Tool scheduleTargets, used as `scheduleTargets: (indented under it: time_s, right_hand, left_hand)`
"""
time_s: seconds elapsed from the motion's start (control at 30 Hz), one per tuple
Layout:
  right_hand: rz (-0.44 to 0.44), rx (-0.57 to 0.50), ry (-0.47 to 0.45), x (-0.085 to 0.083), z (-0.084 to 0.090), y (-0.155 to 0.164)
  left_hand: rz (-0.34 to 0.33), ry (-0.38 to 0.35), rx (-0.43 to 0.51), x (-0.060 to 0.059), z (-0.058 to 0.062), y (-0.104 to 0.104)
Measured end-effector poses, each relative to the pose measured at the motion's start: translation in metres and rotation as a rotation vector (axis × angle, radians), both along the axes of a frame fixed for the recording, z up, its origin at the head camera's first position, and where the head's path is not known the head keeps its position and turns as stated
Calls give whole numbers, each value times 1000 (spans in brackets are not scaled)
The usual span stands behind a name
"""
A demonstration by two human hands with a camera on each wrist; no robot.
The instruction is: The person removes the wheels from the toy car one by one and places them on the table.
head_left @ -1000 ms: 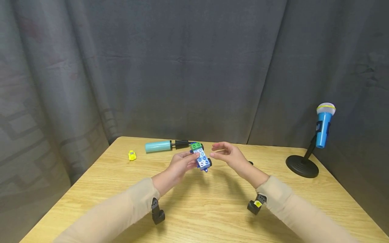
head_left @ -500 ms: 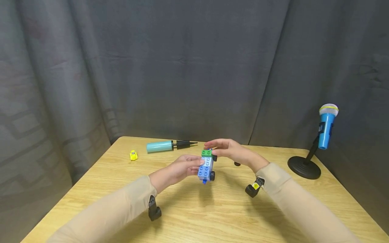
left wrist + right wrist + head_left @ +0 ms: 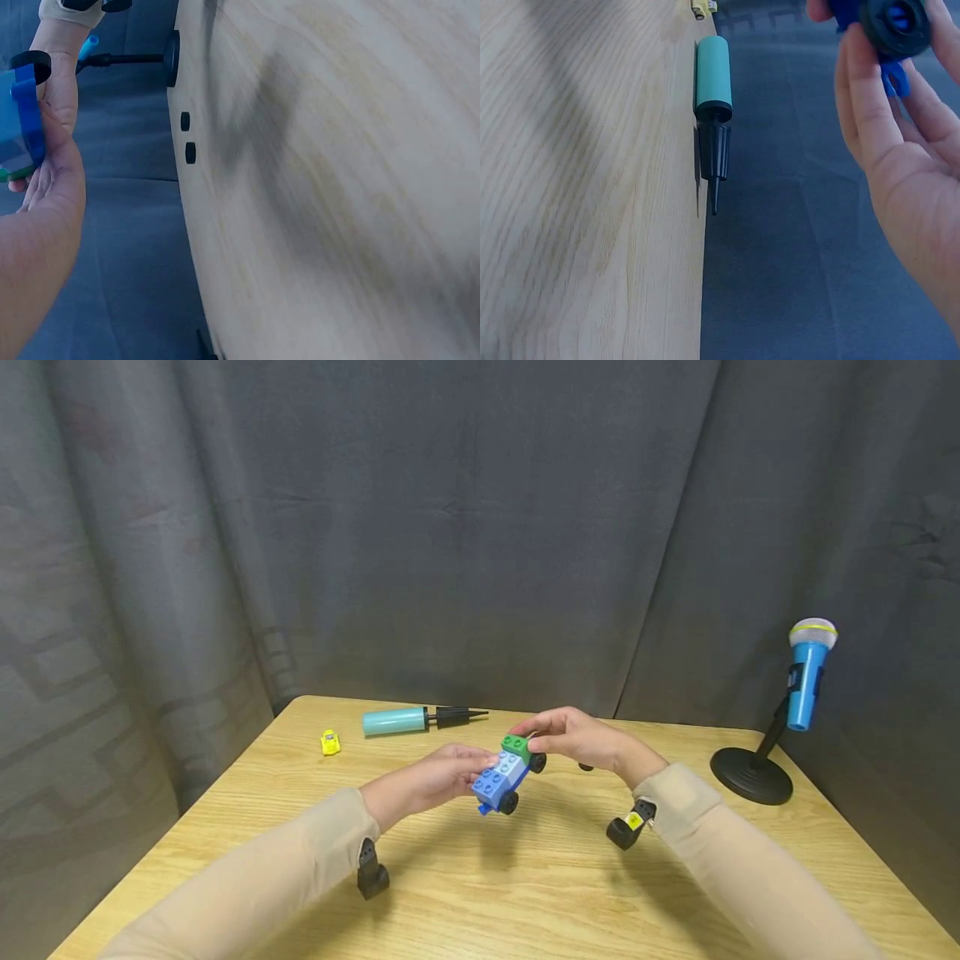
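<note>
Tilted now, nose lower than half a second ago, the brick car hangs above the table, apart from it. Left hand pinches its blue end; right hand curls round the green brick. Twisting harder could pop bricks loose toward the pump.

Count as observed. One toy car of blue plastic bricks with a single green brick on top; two black wheels visible on it. Two hands: left hand, right hand. One teal cylindrical balloon pump with black nozzle. One small yellow toy. One blue toy microphone on a black round stand. Two small black round pieces lying loose. One light wooden desk.
</note>
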State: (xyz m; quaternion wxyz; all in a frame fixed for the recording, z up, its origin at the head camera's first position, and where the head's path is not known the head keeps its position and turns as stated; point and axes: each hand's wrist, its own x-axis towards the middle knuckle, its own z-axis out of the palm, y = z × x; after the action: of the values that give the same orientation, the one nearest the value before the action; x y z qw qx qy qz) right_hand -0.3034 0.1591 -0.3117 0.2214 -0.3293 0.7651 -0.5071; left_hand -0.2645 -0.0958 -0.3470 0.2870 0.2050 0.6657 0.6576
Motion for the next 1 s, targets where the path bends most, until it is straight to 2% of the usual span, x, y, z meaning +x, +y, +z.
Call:
scheduleTargets:
  time_s: [0.2, 0.5, 0.6, 0.8, 1.0]
  right_hand:
    - [-139, 35, 10, 7, 2, -2]
    - [-313, 14, -16, 19, 3, -12]
    - [-346, -6, -24, 24, 1, -16]
    - [-387, -10, 10, 31, -3, -21]
    - [-385, -34, -10, 34, -4, -21]
  left_hand:
    - [43, 53, -58, -4, 8, 0]
    - [82, 242, -348, -5, 25, 1]
    - [90, 287, -405, -4, 27, 2]
    - [86, 325, -431, -3, 27, 3]
    - [128, 398, -488, -1, 27, 5]
